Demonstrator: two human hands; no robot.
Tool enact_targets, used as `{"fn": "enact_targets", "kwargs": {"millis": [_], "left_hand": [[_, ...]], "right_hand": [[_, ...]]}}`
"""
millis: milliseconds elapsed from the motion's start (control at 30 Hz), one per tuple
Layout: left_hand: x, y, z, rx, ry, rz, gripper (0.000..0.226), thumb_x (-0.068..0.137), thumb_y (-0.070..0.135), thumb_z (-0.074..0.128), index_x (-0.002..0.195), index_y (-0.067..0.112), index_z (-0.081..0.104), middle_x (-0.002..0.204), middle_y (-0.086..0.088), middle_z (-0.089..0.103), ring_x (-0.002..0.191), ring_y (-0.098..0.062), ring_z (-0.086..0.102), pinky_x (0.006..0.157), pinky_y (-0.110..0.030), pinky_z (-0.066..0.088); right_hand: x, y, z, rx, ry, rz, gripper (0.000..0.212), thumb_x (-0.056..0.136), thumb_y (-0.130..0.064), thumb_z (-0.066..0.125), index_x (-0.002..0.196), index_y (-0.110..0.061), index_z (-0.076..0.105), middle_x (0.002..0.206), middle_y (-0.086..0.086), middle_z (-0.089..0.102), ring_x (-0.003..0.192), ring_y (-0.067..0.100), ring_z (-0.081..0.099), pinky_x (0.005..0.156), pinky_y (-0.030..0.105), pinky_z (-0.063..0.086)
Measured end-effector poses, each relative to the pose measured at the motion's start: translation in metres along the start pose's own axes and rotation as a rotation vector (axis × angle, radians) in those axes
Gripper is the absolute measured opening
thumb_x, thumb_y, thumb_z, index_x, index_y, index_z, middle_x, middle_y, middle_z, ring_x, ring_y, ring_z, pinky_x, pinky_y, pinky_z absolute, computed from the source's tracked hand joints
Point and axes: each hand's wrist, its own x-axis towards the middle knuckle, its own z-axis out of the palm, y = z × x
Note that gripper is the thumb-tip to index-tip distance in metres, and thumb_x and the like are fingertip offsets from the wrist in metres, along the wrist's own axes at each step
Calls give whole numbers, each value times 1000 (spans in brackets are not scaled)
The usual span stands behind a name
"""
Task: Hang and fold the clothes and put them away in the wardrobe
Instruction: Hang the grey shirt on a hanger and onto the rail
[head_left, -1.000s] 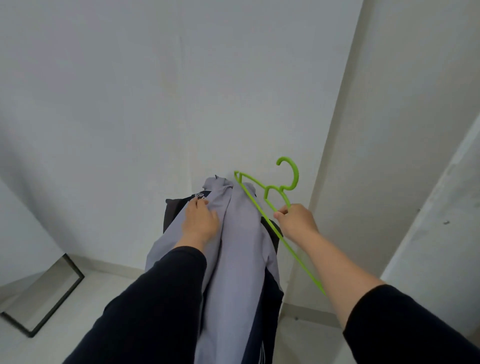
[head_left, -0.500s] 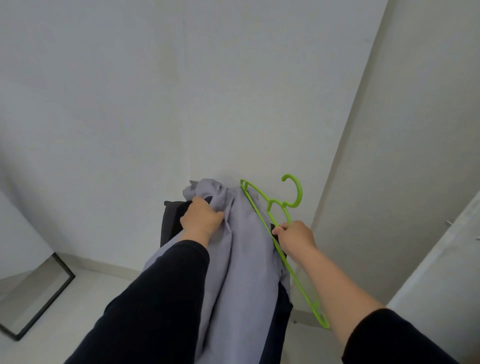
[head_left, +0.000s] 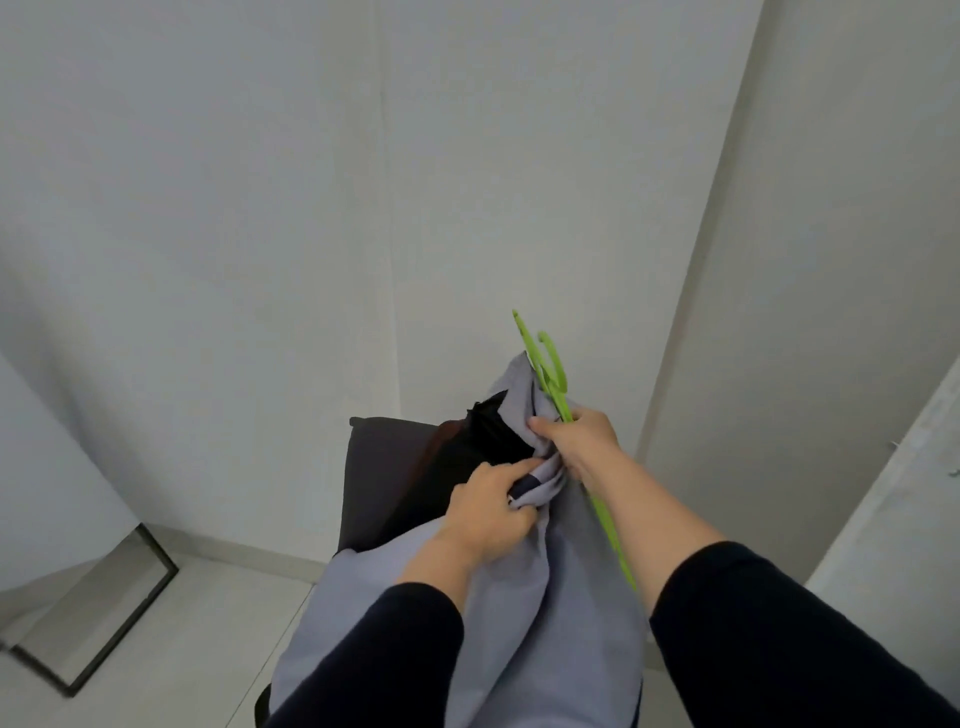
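A grey garment (head_left: 550, 613) with dark navy panels hangs down in front of me, bunched at the top. My left hand (head_left: 488, 514) grips a fold of its fabric near the collar. My right hand (head_left: 582, 441) holds a bright green plastic hanger (head_left: 553, 374) together with the upper edge of the garment; the hanger is turned nearly edge-on, its hook up and its lower arm (head_left: 610, 530) running down along my right forearm. Part of the hanger lies behind the cloth.
A dark chair back or cushion (head_left: 379, 467) with dark clothes on it stands behind the garment against the white wall. A black-framed mirror (head_left: 93, 618) leans at the lower left on the pale floor. A white panel edge (head_left: 904, 478) rises at the right.
My left hand slid down and right to gather the fabric near the collar. My right hand turned the hanger edge-on and pushed it in against the garment's top.
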Motion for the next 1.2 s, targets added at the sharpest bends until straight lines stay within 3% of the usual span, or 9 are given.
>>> {"fn": "enact_targets", "kwargs": {"millis": [133, 300, 433, 567, 633, 700, 867, 1000, 1200], "left_hand": [[-5, 0, -4, -134, 271, -112, 30, 84, 42, 42, 108, 31, 56, 90, 11, 50, 96, -15, 44, 83, -41, 42], [20, 9, -24, 28, 632, -285, 25, 94, 22, 43, 118, 18, 50, 125, -2, 45, 115, -22, 40, 90, -43, 40], [44, 21, -42, -109, 285, -262, 64, 84, 7, 53, 143, 21, 31, 148, -3, 32, 134, -28, 30, 107, -46, 32], [65, 47, -22, 216, -188, -223, 75, 88, 23, 58, 150, 28, 15, 160, -3, 4, 145, -29, 6, 118, -39, 10], [67, 66, -6, 108, -171, -151, 36, 88, 23, 60, 122, 35, 54, 157, -5, 17, 145, -30, 12, 117, -40, 13], [62, 86, 11, -68, -84, -14, 14, 84, 15, 65, 88, 28, 61, 145, -8, 41, 137, -30, 32, 112, -38, 27], [46, 160, 57, -9, -253, 35, 47, 90, 15, 54, 134, 3, 40, 133, -19, 50, 123, -35, 46, 101, -34, 34], [16, 208, 88, -6, -402, 70, 31, 98, 15, 43, 123, -2, 52, 127, -21, 56, 117, -35, 53, 99, -36, 39], [-7, 250, 105, -17, -228, 197, 5, 91, 19, 48, 87, 19, 52, 95, -9, 64, 92, -30, 61, 77, -34, 45]], "right_hand": [[-5, -3, -23, 90, 21, 74, 34, 83, -3, 52, 55, -18, 42, 35, -5, 34, 31, 8, 25, 34, 15, 18], [-23, -16, -56, 87, -135, 103, 29, 84, 0, 33, 71, -21, 49, 58, 2, 29, 31, 6, 18, 36, 10, 12], [-45, -23, -80, 120, -115, 87, 34, 89, -2, 34, 61, -18, 45, 46, -3, 38, 24, 3, 24, 30, 11, 13], [-75, -50, -107, 286, -56, 41, 40, 94, -6, 38, 56, -17, 40, 26, -10, 39, 19, 1, 34, 23, 12, 22], [-86, -60, -124, 314, -5, 23, 39, 93, -9, 41, 55, -16, 39, 26, -9, 40, 19, 2, 34, 23, 13, 22], [-97, -65, -144, 310, 59, 23, 40, 93, -11, 43, 53, -15, 39, 26, -8, 40, 19, 3, 35, 24, 12, 22], [-138, -54, -196, 358, 132, 55, 35, 90, -15, 49, 55, -16, 47, 34, -7, 49, 26, 6, 45, 28, 10, 27], [-172, -49, -238, 222, 218, 88, 33, 90, -19, 52, 57, -17, 47, 44, -1, 52, 45, 15, 49, 40, 21, 32], [-236, -12, -332, 52, 438, 168, 19, 90, -16, 47, 72, -15, 53, 73, 10, 54, 61, 21, 49, 56, 26, 34]]}}
